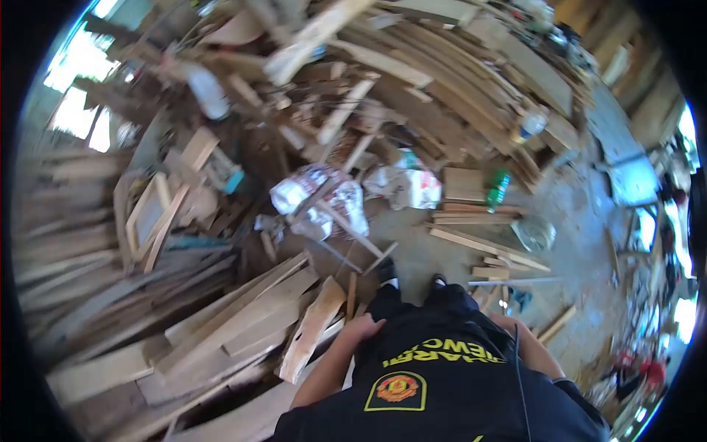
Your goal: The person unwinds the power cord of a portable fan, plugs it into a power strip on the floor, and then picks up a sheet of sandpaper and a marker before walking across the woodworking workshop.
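Observation:
My left hand is beside my thigh, its fingers curled against the dark trousers; anything inside them is hidden. Only the back part of my right hand shows at the other side of my body, and its fingers are hidden. A thin dark cord hangs down the front of my black shirt. Just left of my left hand lies a rough-edged light board, with a narrow upright wood strip close by.
Long planks lie at the lower left. Ahead are a metal frame, white bags and heaped timber. At the right are a green bottle, stacked wood strips and a clear plastic container.

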The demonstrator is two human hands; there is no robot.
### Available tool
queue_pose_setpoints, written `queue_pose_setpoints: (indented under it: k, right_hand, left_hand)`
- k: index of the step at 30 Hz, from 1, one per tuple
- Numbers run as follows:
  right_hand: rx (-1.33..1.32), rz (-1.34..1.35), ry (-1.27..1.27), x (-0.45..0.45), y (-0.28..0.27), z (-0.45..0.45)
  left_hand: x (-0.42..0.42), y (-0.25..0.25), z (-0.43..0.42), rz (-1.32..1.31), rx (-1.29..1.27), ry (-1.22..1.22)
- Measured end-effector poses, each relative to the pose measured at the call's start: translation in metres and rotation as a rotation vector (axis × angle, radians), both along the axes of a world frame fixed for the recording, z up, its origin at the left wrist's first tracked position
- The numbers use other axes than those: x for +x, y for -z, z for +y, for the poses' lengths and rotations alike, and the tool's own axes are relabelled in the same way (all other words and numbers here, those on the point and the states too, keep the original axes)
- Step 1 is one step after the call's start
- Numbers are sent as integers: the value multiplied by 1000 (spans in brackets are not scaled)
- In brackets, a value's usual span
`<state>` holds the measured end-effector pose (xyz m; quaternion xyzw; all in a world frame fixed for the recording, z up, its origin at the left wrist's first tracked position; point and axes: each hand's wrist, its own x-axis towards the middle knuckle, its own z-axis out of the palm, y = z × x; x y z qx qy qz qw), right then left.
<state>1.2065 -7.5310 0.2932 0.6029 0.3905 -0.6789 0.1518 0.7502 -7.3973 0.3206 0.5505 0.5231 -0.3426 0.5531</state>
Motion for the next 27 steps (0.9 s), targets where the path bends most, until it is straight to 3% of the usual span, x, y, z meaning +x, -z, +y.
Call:
queue_pose_setpoints:
  k: [2,5,11,18,21,24,25,27]
  right_hand:
    - [-45,-38,35,-17,-11,8]
    - [-69,-76,84,-35,-18,6]
    - [-131,-125,249,-50,-40,-31]
    - [-239,-133,419,-44,-53,-104]
    - [-278,-56,382,-50,-32,-147]
    - [-321,112,263,-62,21,-197]
    - [-124,44,217,-74,-38,-153]
    - [-302,224,702,-87,-42,-152]
  left_hand:
    - [-18,32,-8,-25,51,-34]
    - [-16,-1,11,88,85,-53]
    - [-23,27,15,46,62,-1]
    - [-9,2,38,54,79,159]
    - [-3,20,40,-55,43,133]
    - [-1,47,20,-119,182,284]
    - [1,54,20,-112,212,333]
    - [17,49,27,-123,149,447]
